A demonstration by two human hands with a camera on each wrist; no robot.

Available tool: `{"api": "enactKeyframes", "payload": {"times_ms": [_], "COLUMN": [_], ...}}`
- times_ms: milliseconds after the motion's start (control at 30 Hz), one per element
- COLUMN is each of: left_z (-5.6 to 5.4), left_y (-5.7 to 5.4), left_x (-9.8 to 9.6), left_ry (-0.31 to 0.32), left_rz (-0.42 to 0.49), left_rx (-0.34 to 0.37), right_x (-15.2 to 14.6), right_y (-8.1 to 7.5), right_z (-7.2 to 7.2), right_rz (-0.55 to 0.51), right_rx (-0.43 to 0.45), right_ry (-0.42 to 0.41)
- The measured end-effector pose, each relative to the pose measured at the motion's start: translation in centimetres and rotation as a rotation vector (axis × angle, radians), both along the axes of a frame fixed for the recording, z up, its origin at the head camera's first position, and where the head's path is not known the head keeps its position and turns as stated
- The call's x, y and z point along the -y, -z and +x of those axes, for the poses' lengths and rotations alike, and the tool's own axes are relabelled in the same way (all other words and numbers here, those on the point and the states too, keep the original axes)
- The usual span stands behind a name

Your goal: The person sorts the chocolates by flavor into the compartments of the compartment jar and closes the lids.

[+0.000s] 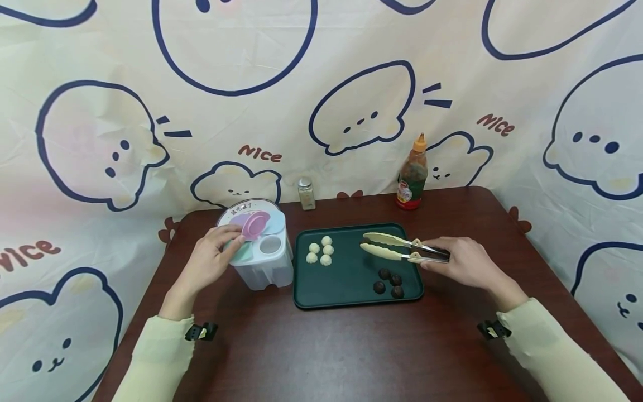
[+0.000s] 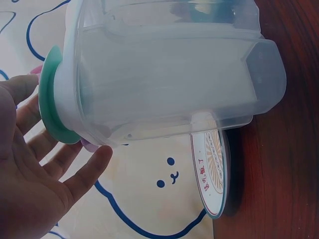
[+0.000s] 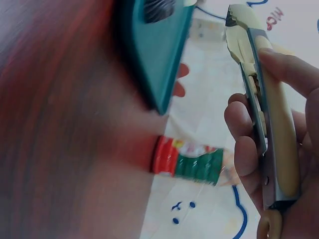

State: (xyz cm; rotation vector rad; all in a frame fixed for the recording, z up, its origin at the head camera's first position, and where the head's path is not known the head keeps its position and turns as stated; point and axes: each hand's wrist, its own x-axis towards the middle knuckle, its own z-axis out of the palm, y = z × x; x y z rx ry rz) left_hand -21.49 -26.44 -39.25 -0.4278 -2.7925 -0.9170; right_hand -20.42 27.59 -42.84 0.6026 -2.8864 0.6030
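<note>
My left hand (image 1: 213,252) rests at the top of a clear container (image 1: 268,276) with several coloured flip lids. Its fingers are spread at the green lid (image 2: 48,99), fingertips right by the raised pink lid (image 1: 255,224). A round opening (image 1: 270,244) shows beside that lid. My right hand (image 1: 464,261) grips kitchen tongs (image 1: 397,248) with cream tips, held over the dark green tray (image 1: 346,296). A bit of something dark shows at the tong tips. On the tray lie several white balls (image 1: 326,250) at the left and several dark balls (image 1: 396,280) at the front right.
Behind the container is a white patterned plate (image 2: 212,169). A small shaker jar (image 1: 306,194) stands at the table's back edge. Further right there is a sauce bottle (image 1: 412,176) with an orange tip. A printed cloth (image 1: 361,33) hangs behind the brown table (image 1: 321,352).
</note>
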Motion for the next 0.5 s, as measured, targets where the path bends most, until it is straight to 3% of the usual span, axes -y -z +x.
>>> {"api": "enactKeyframes", "payload": {"times_ms": [500], "left_z": [-0.1], "left_y": [0.0], "left_x": [0.0], "left_ry": [-0.003], "left_rz": [0.012], "left_rx": [0.014], "right_x": [4.5], "right_y": [-3.1], "right_z": [0.1], "right_rz": [-0.054], "right_rx": [-0.01], "right_ry": [-0.04]}}
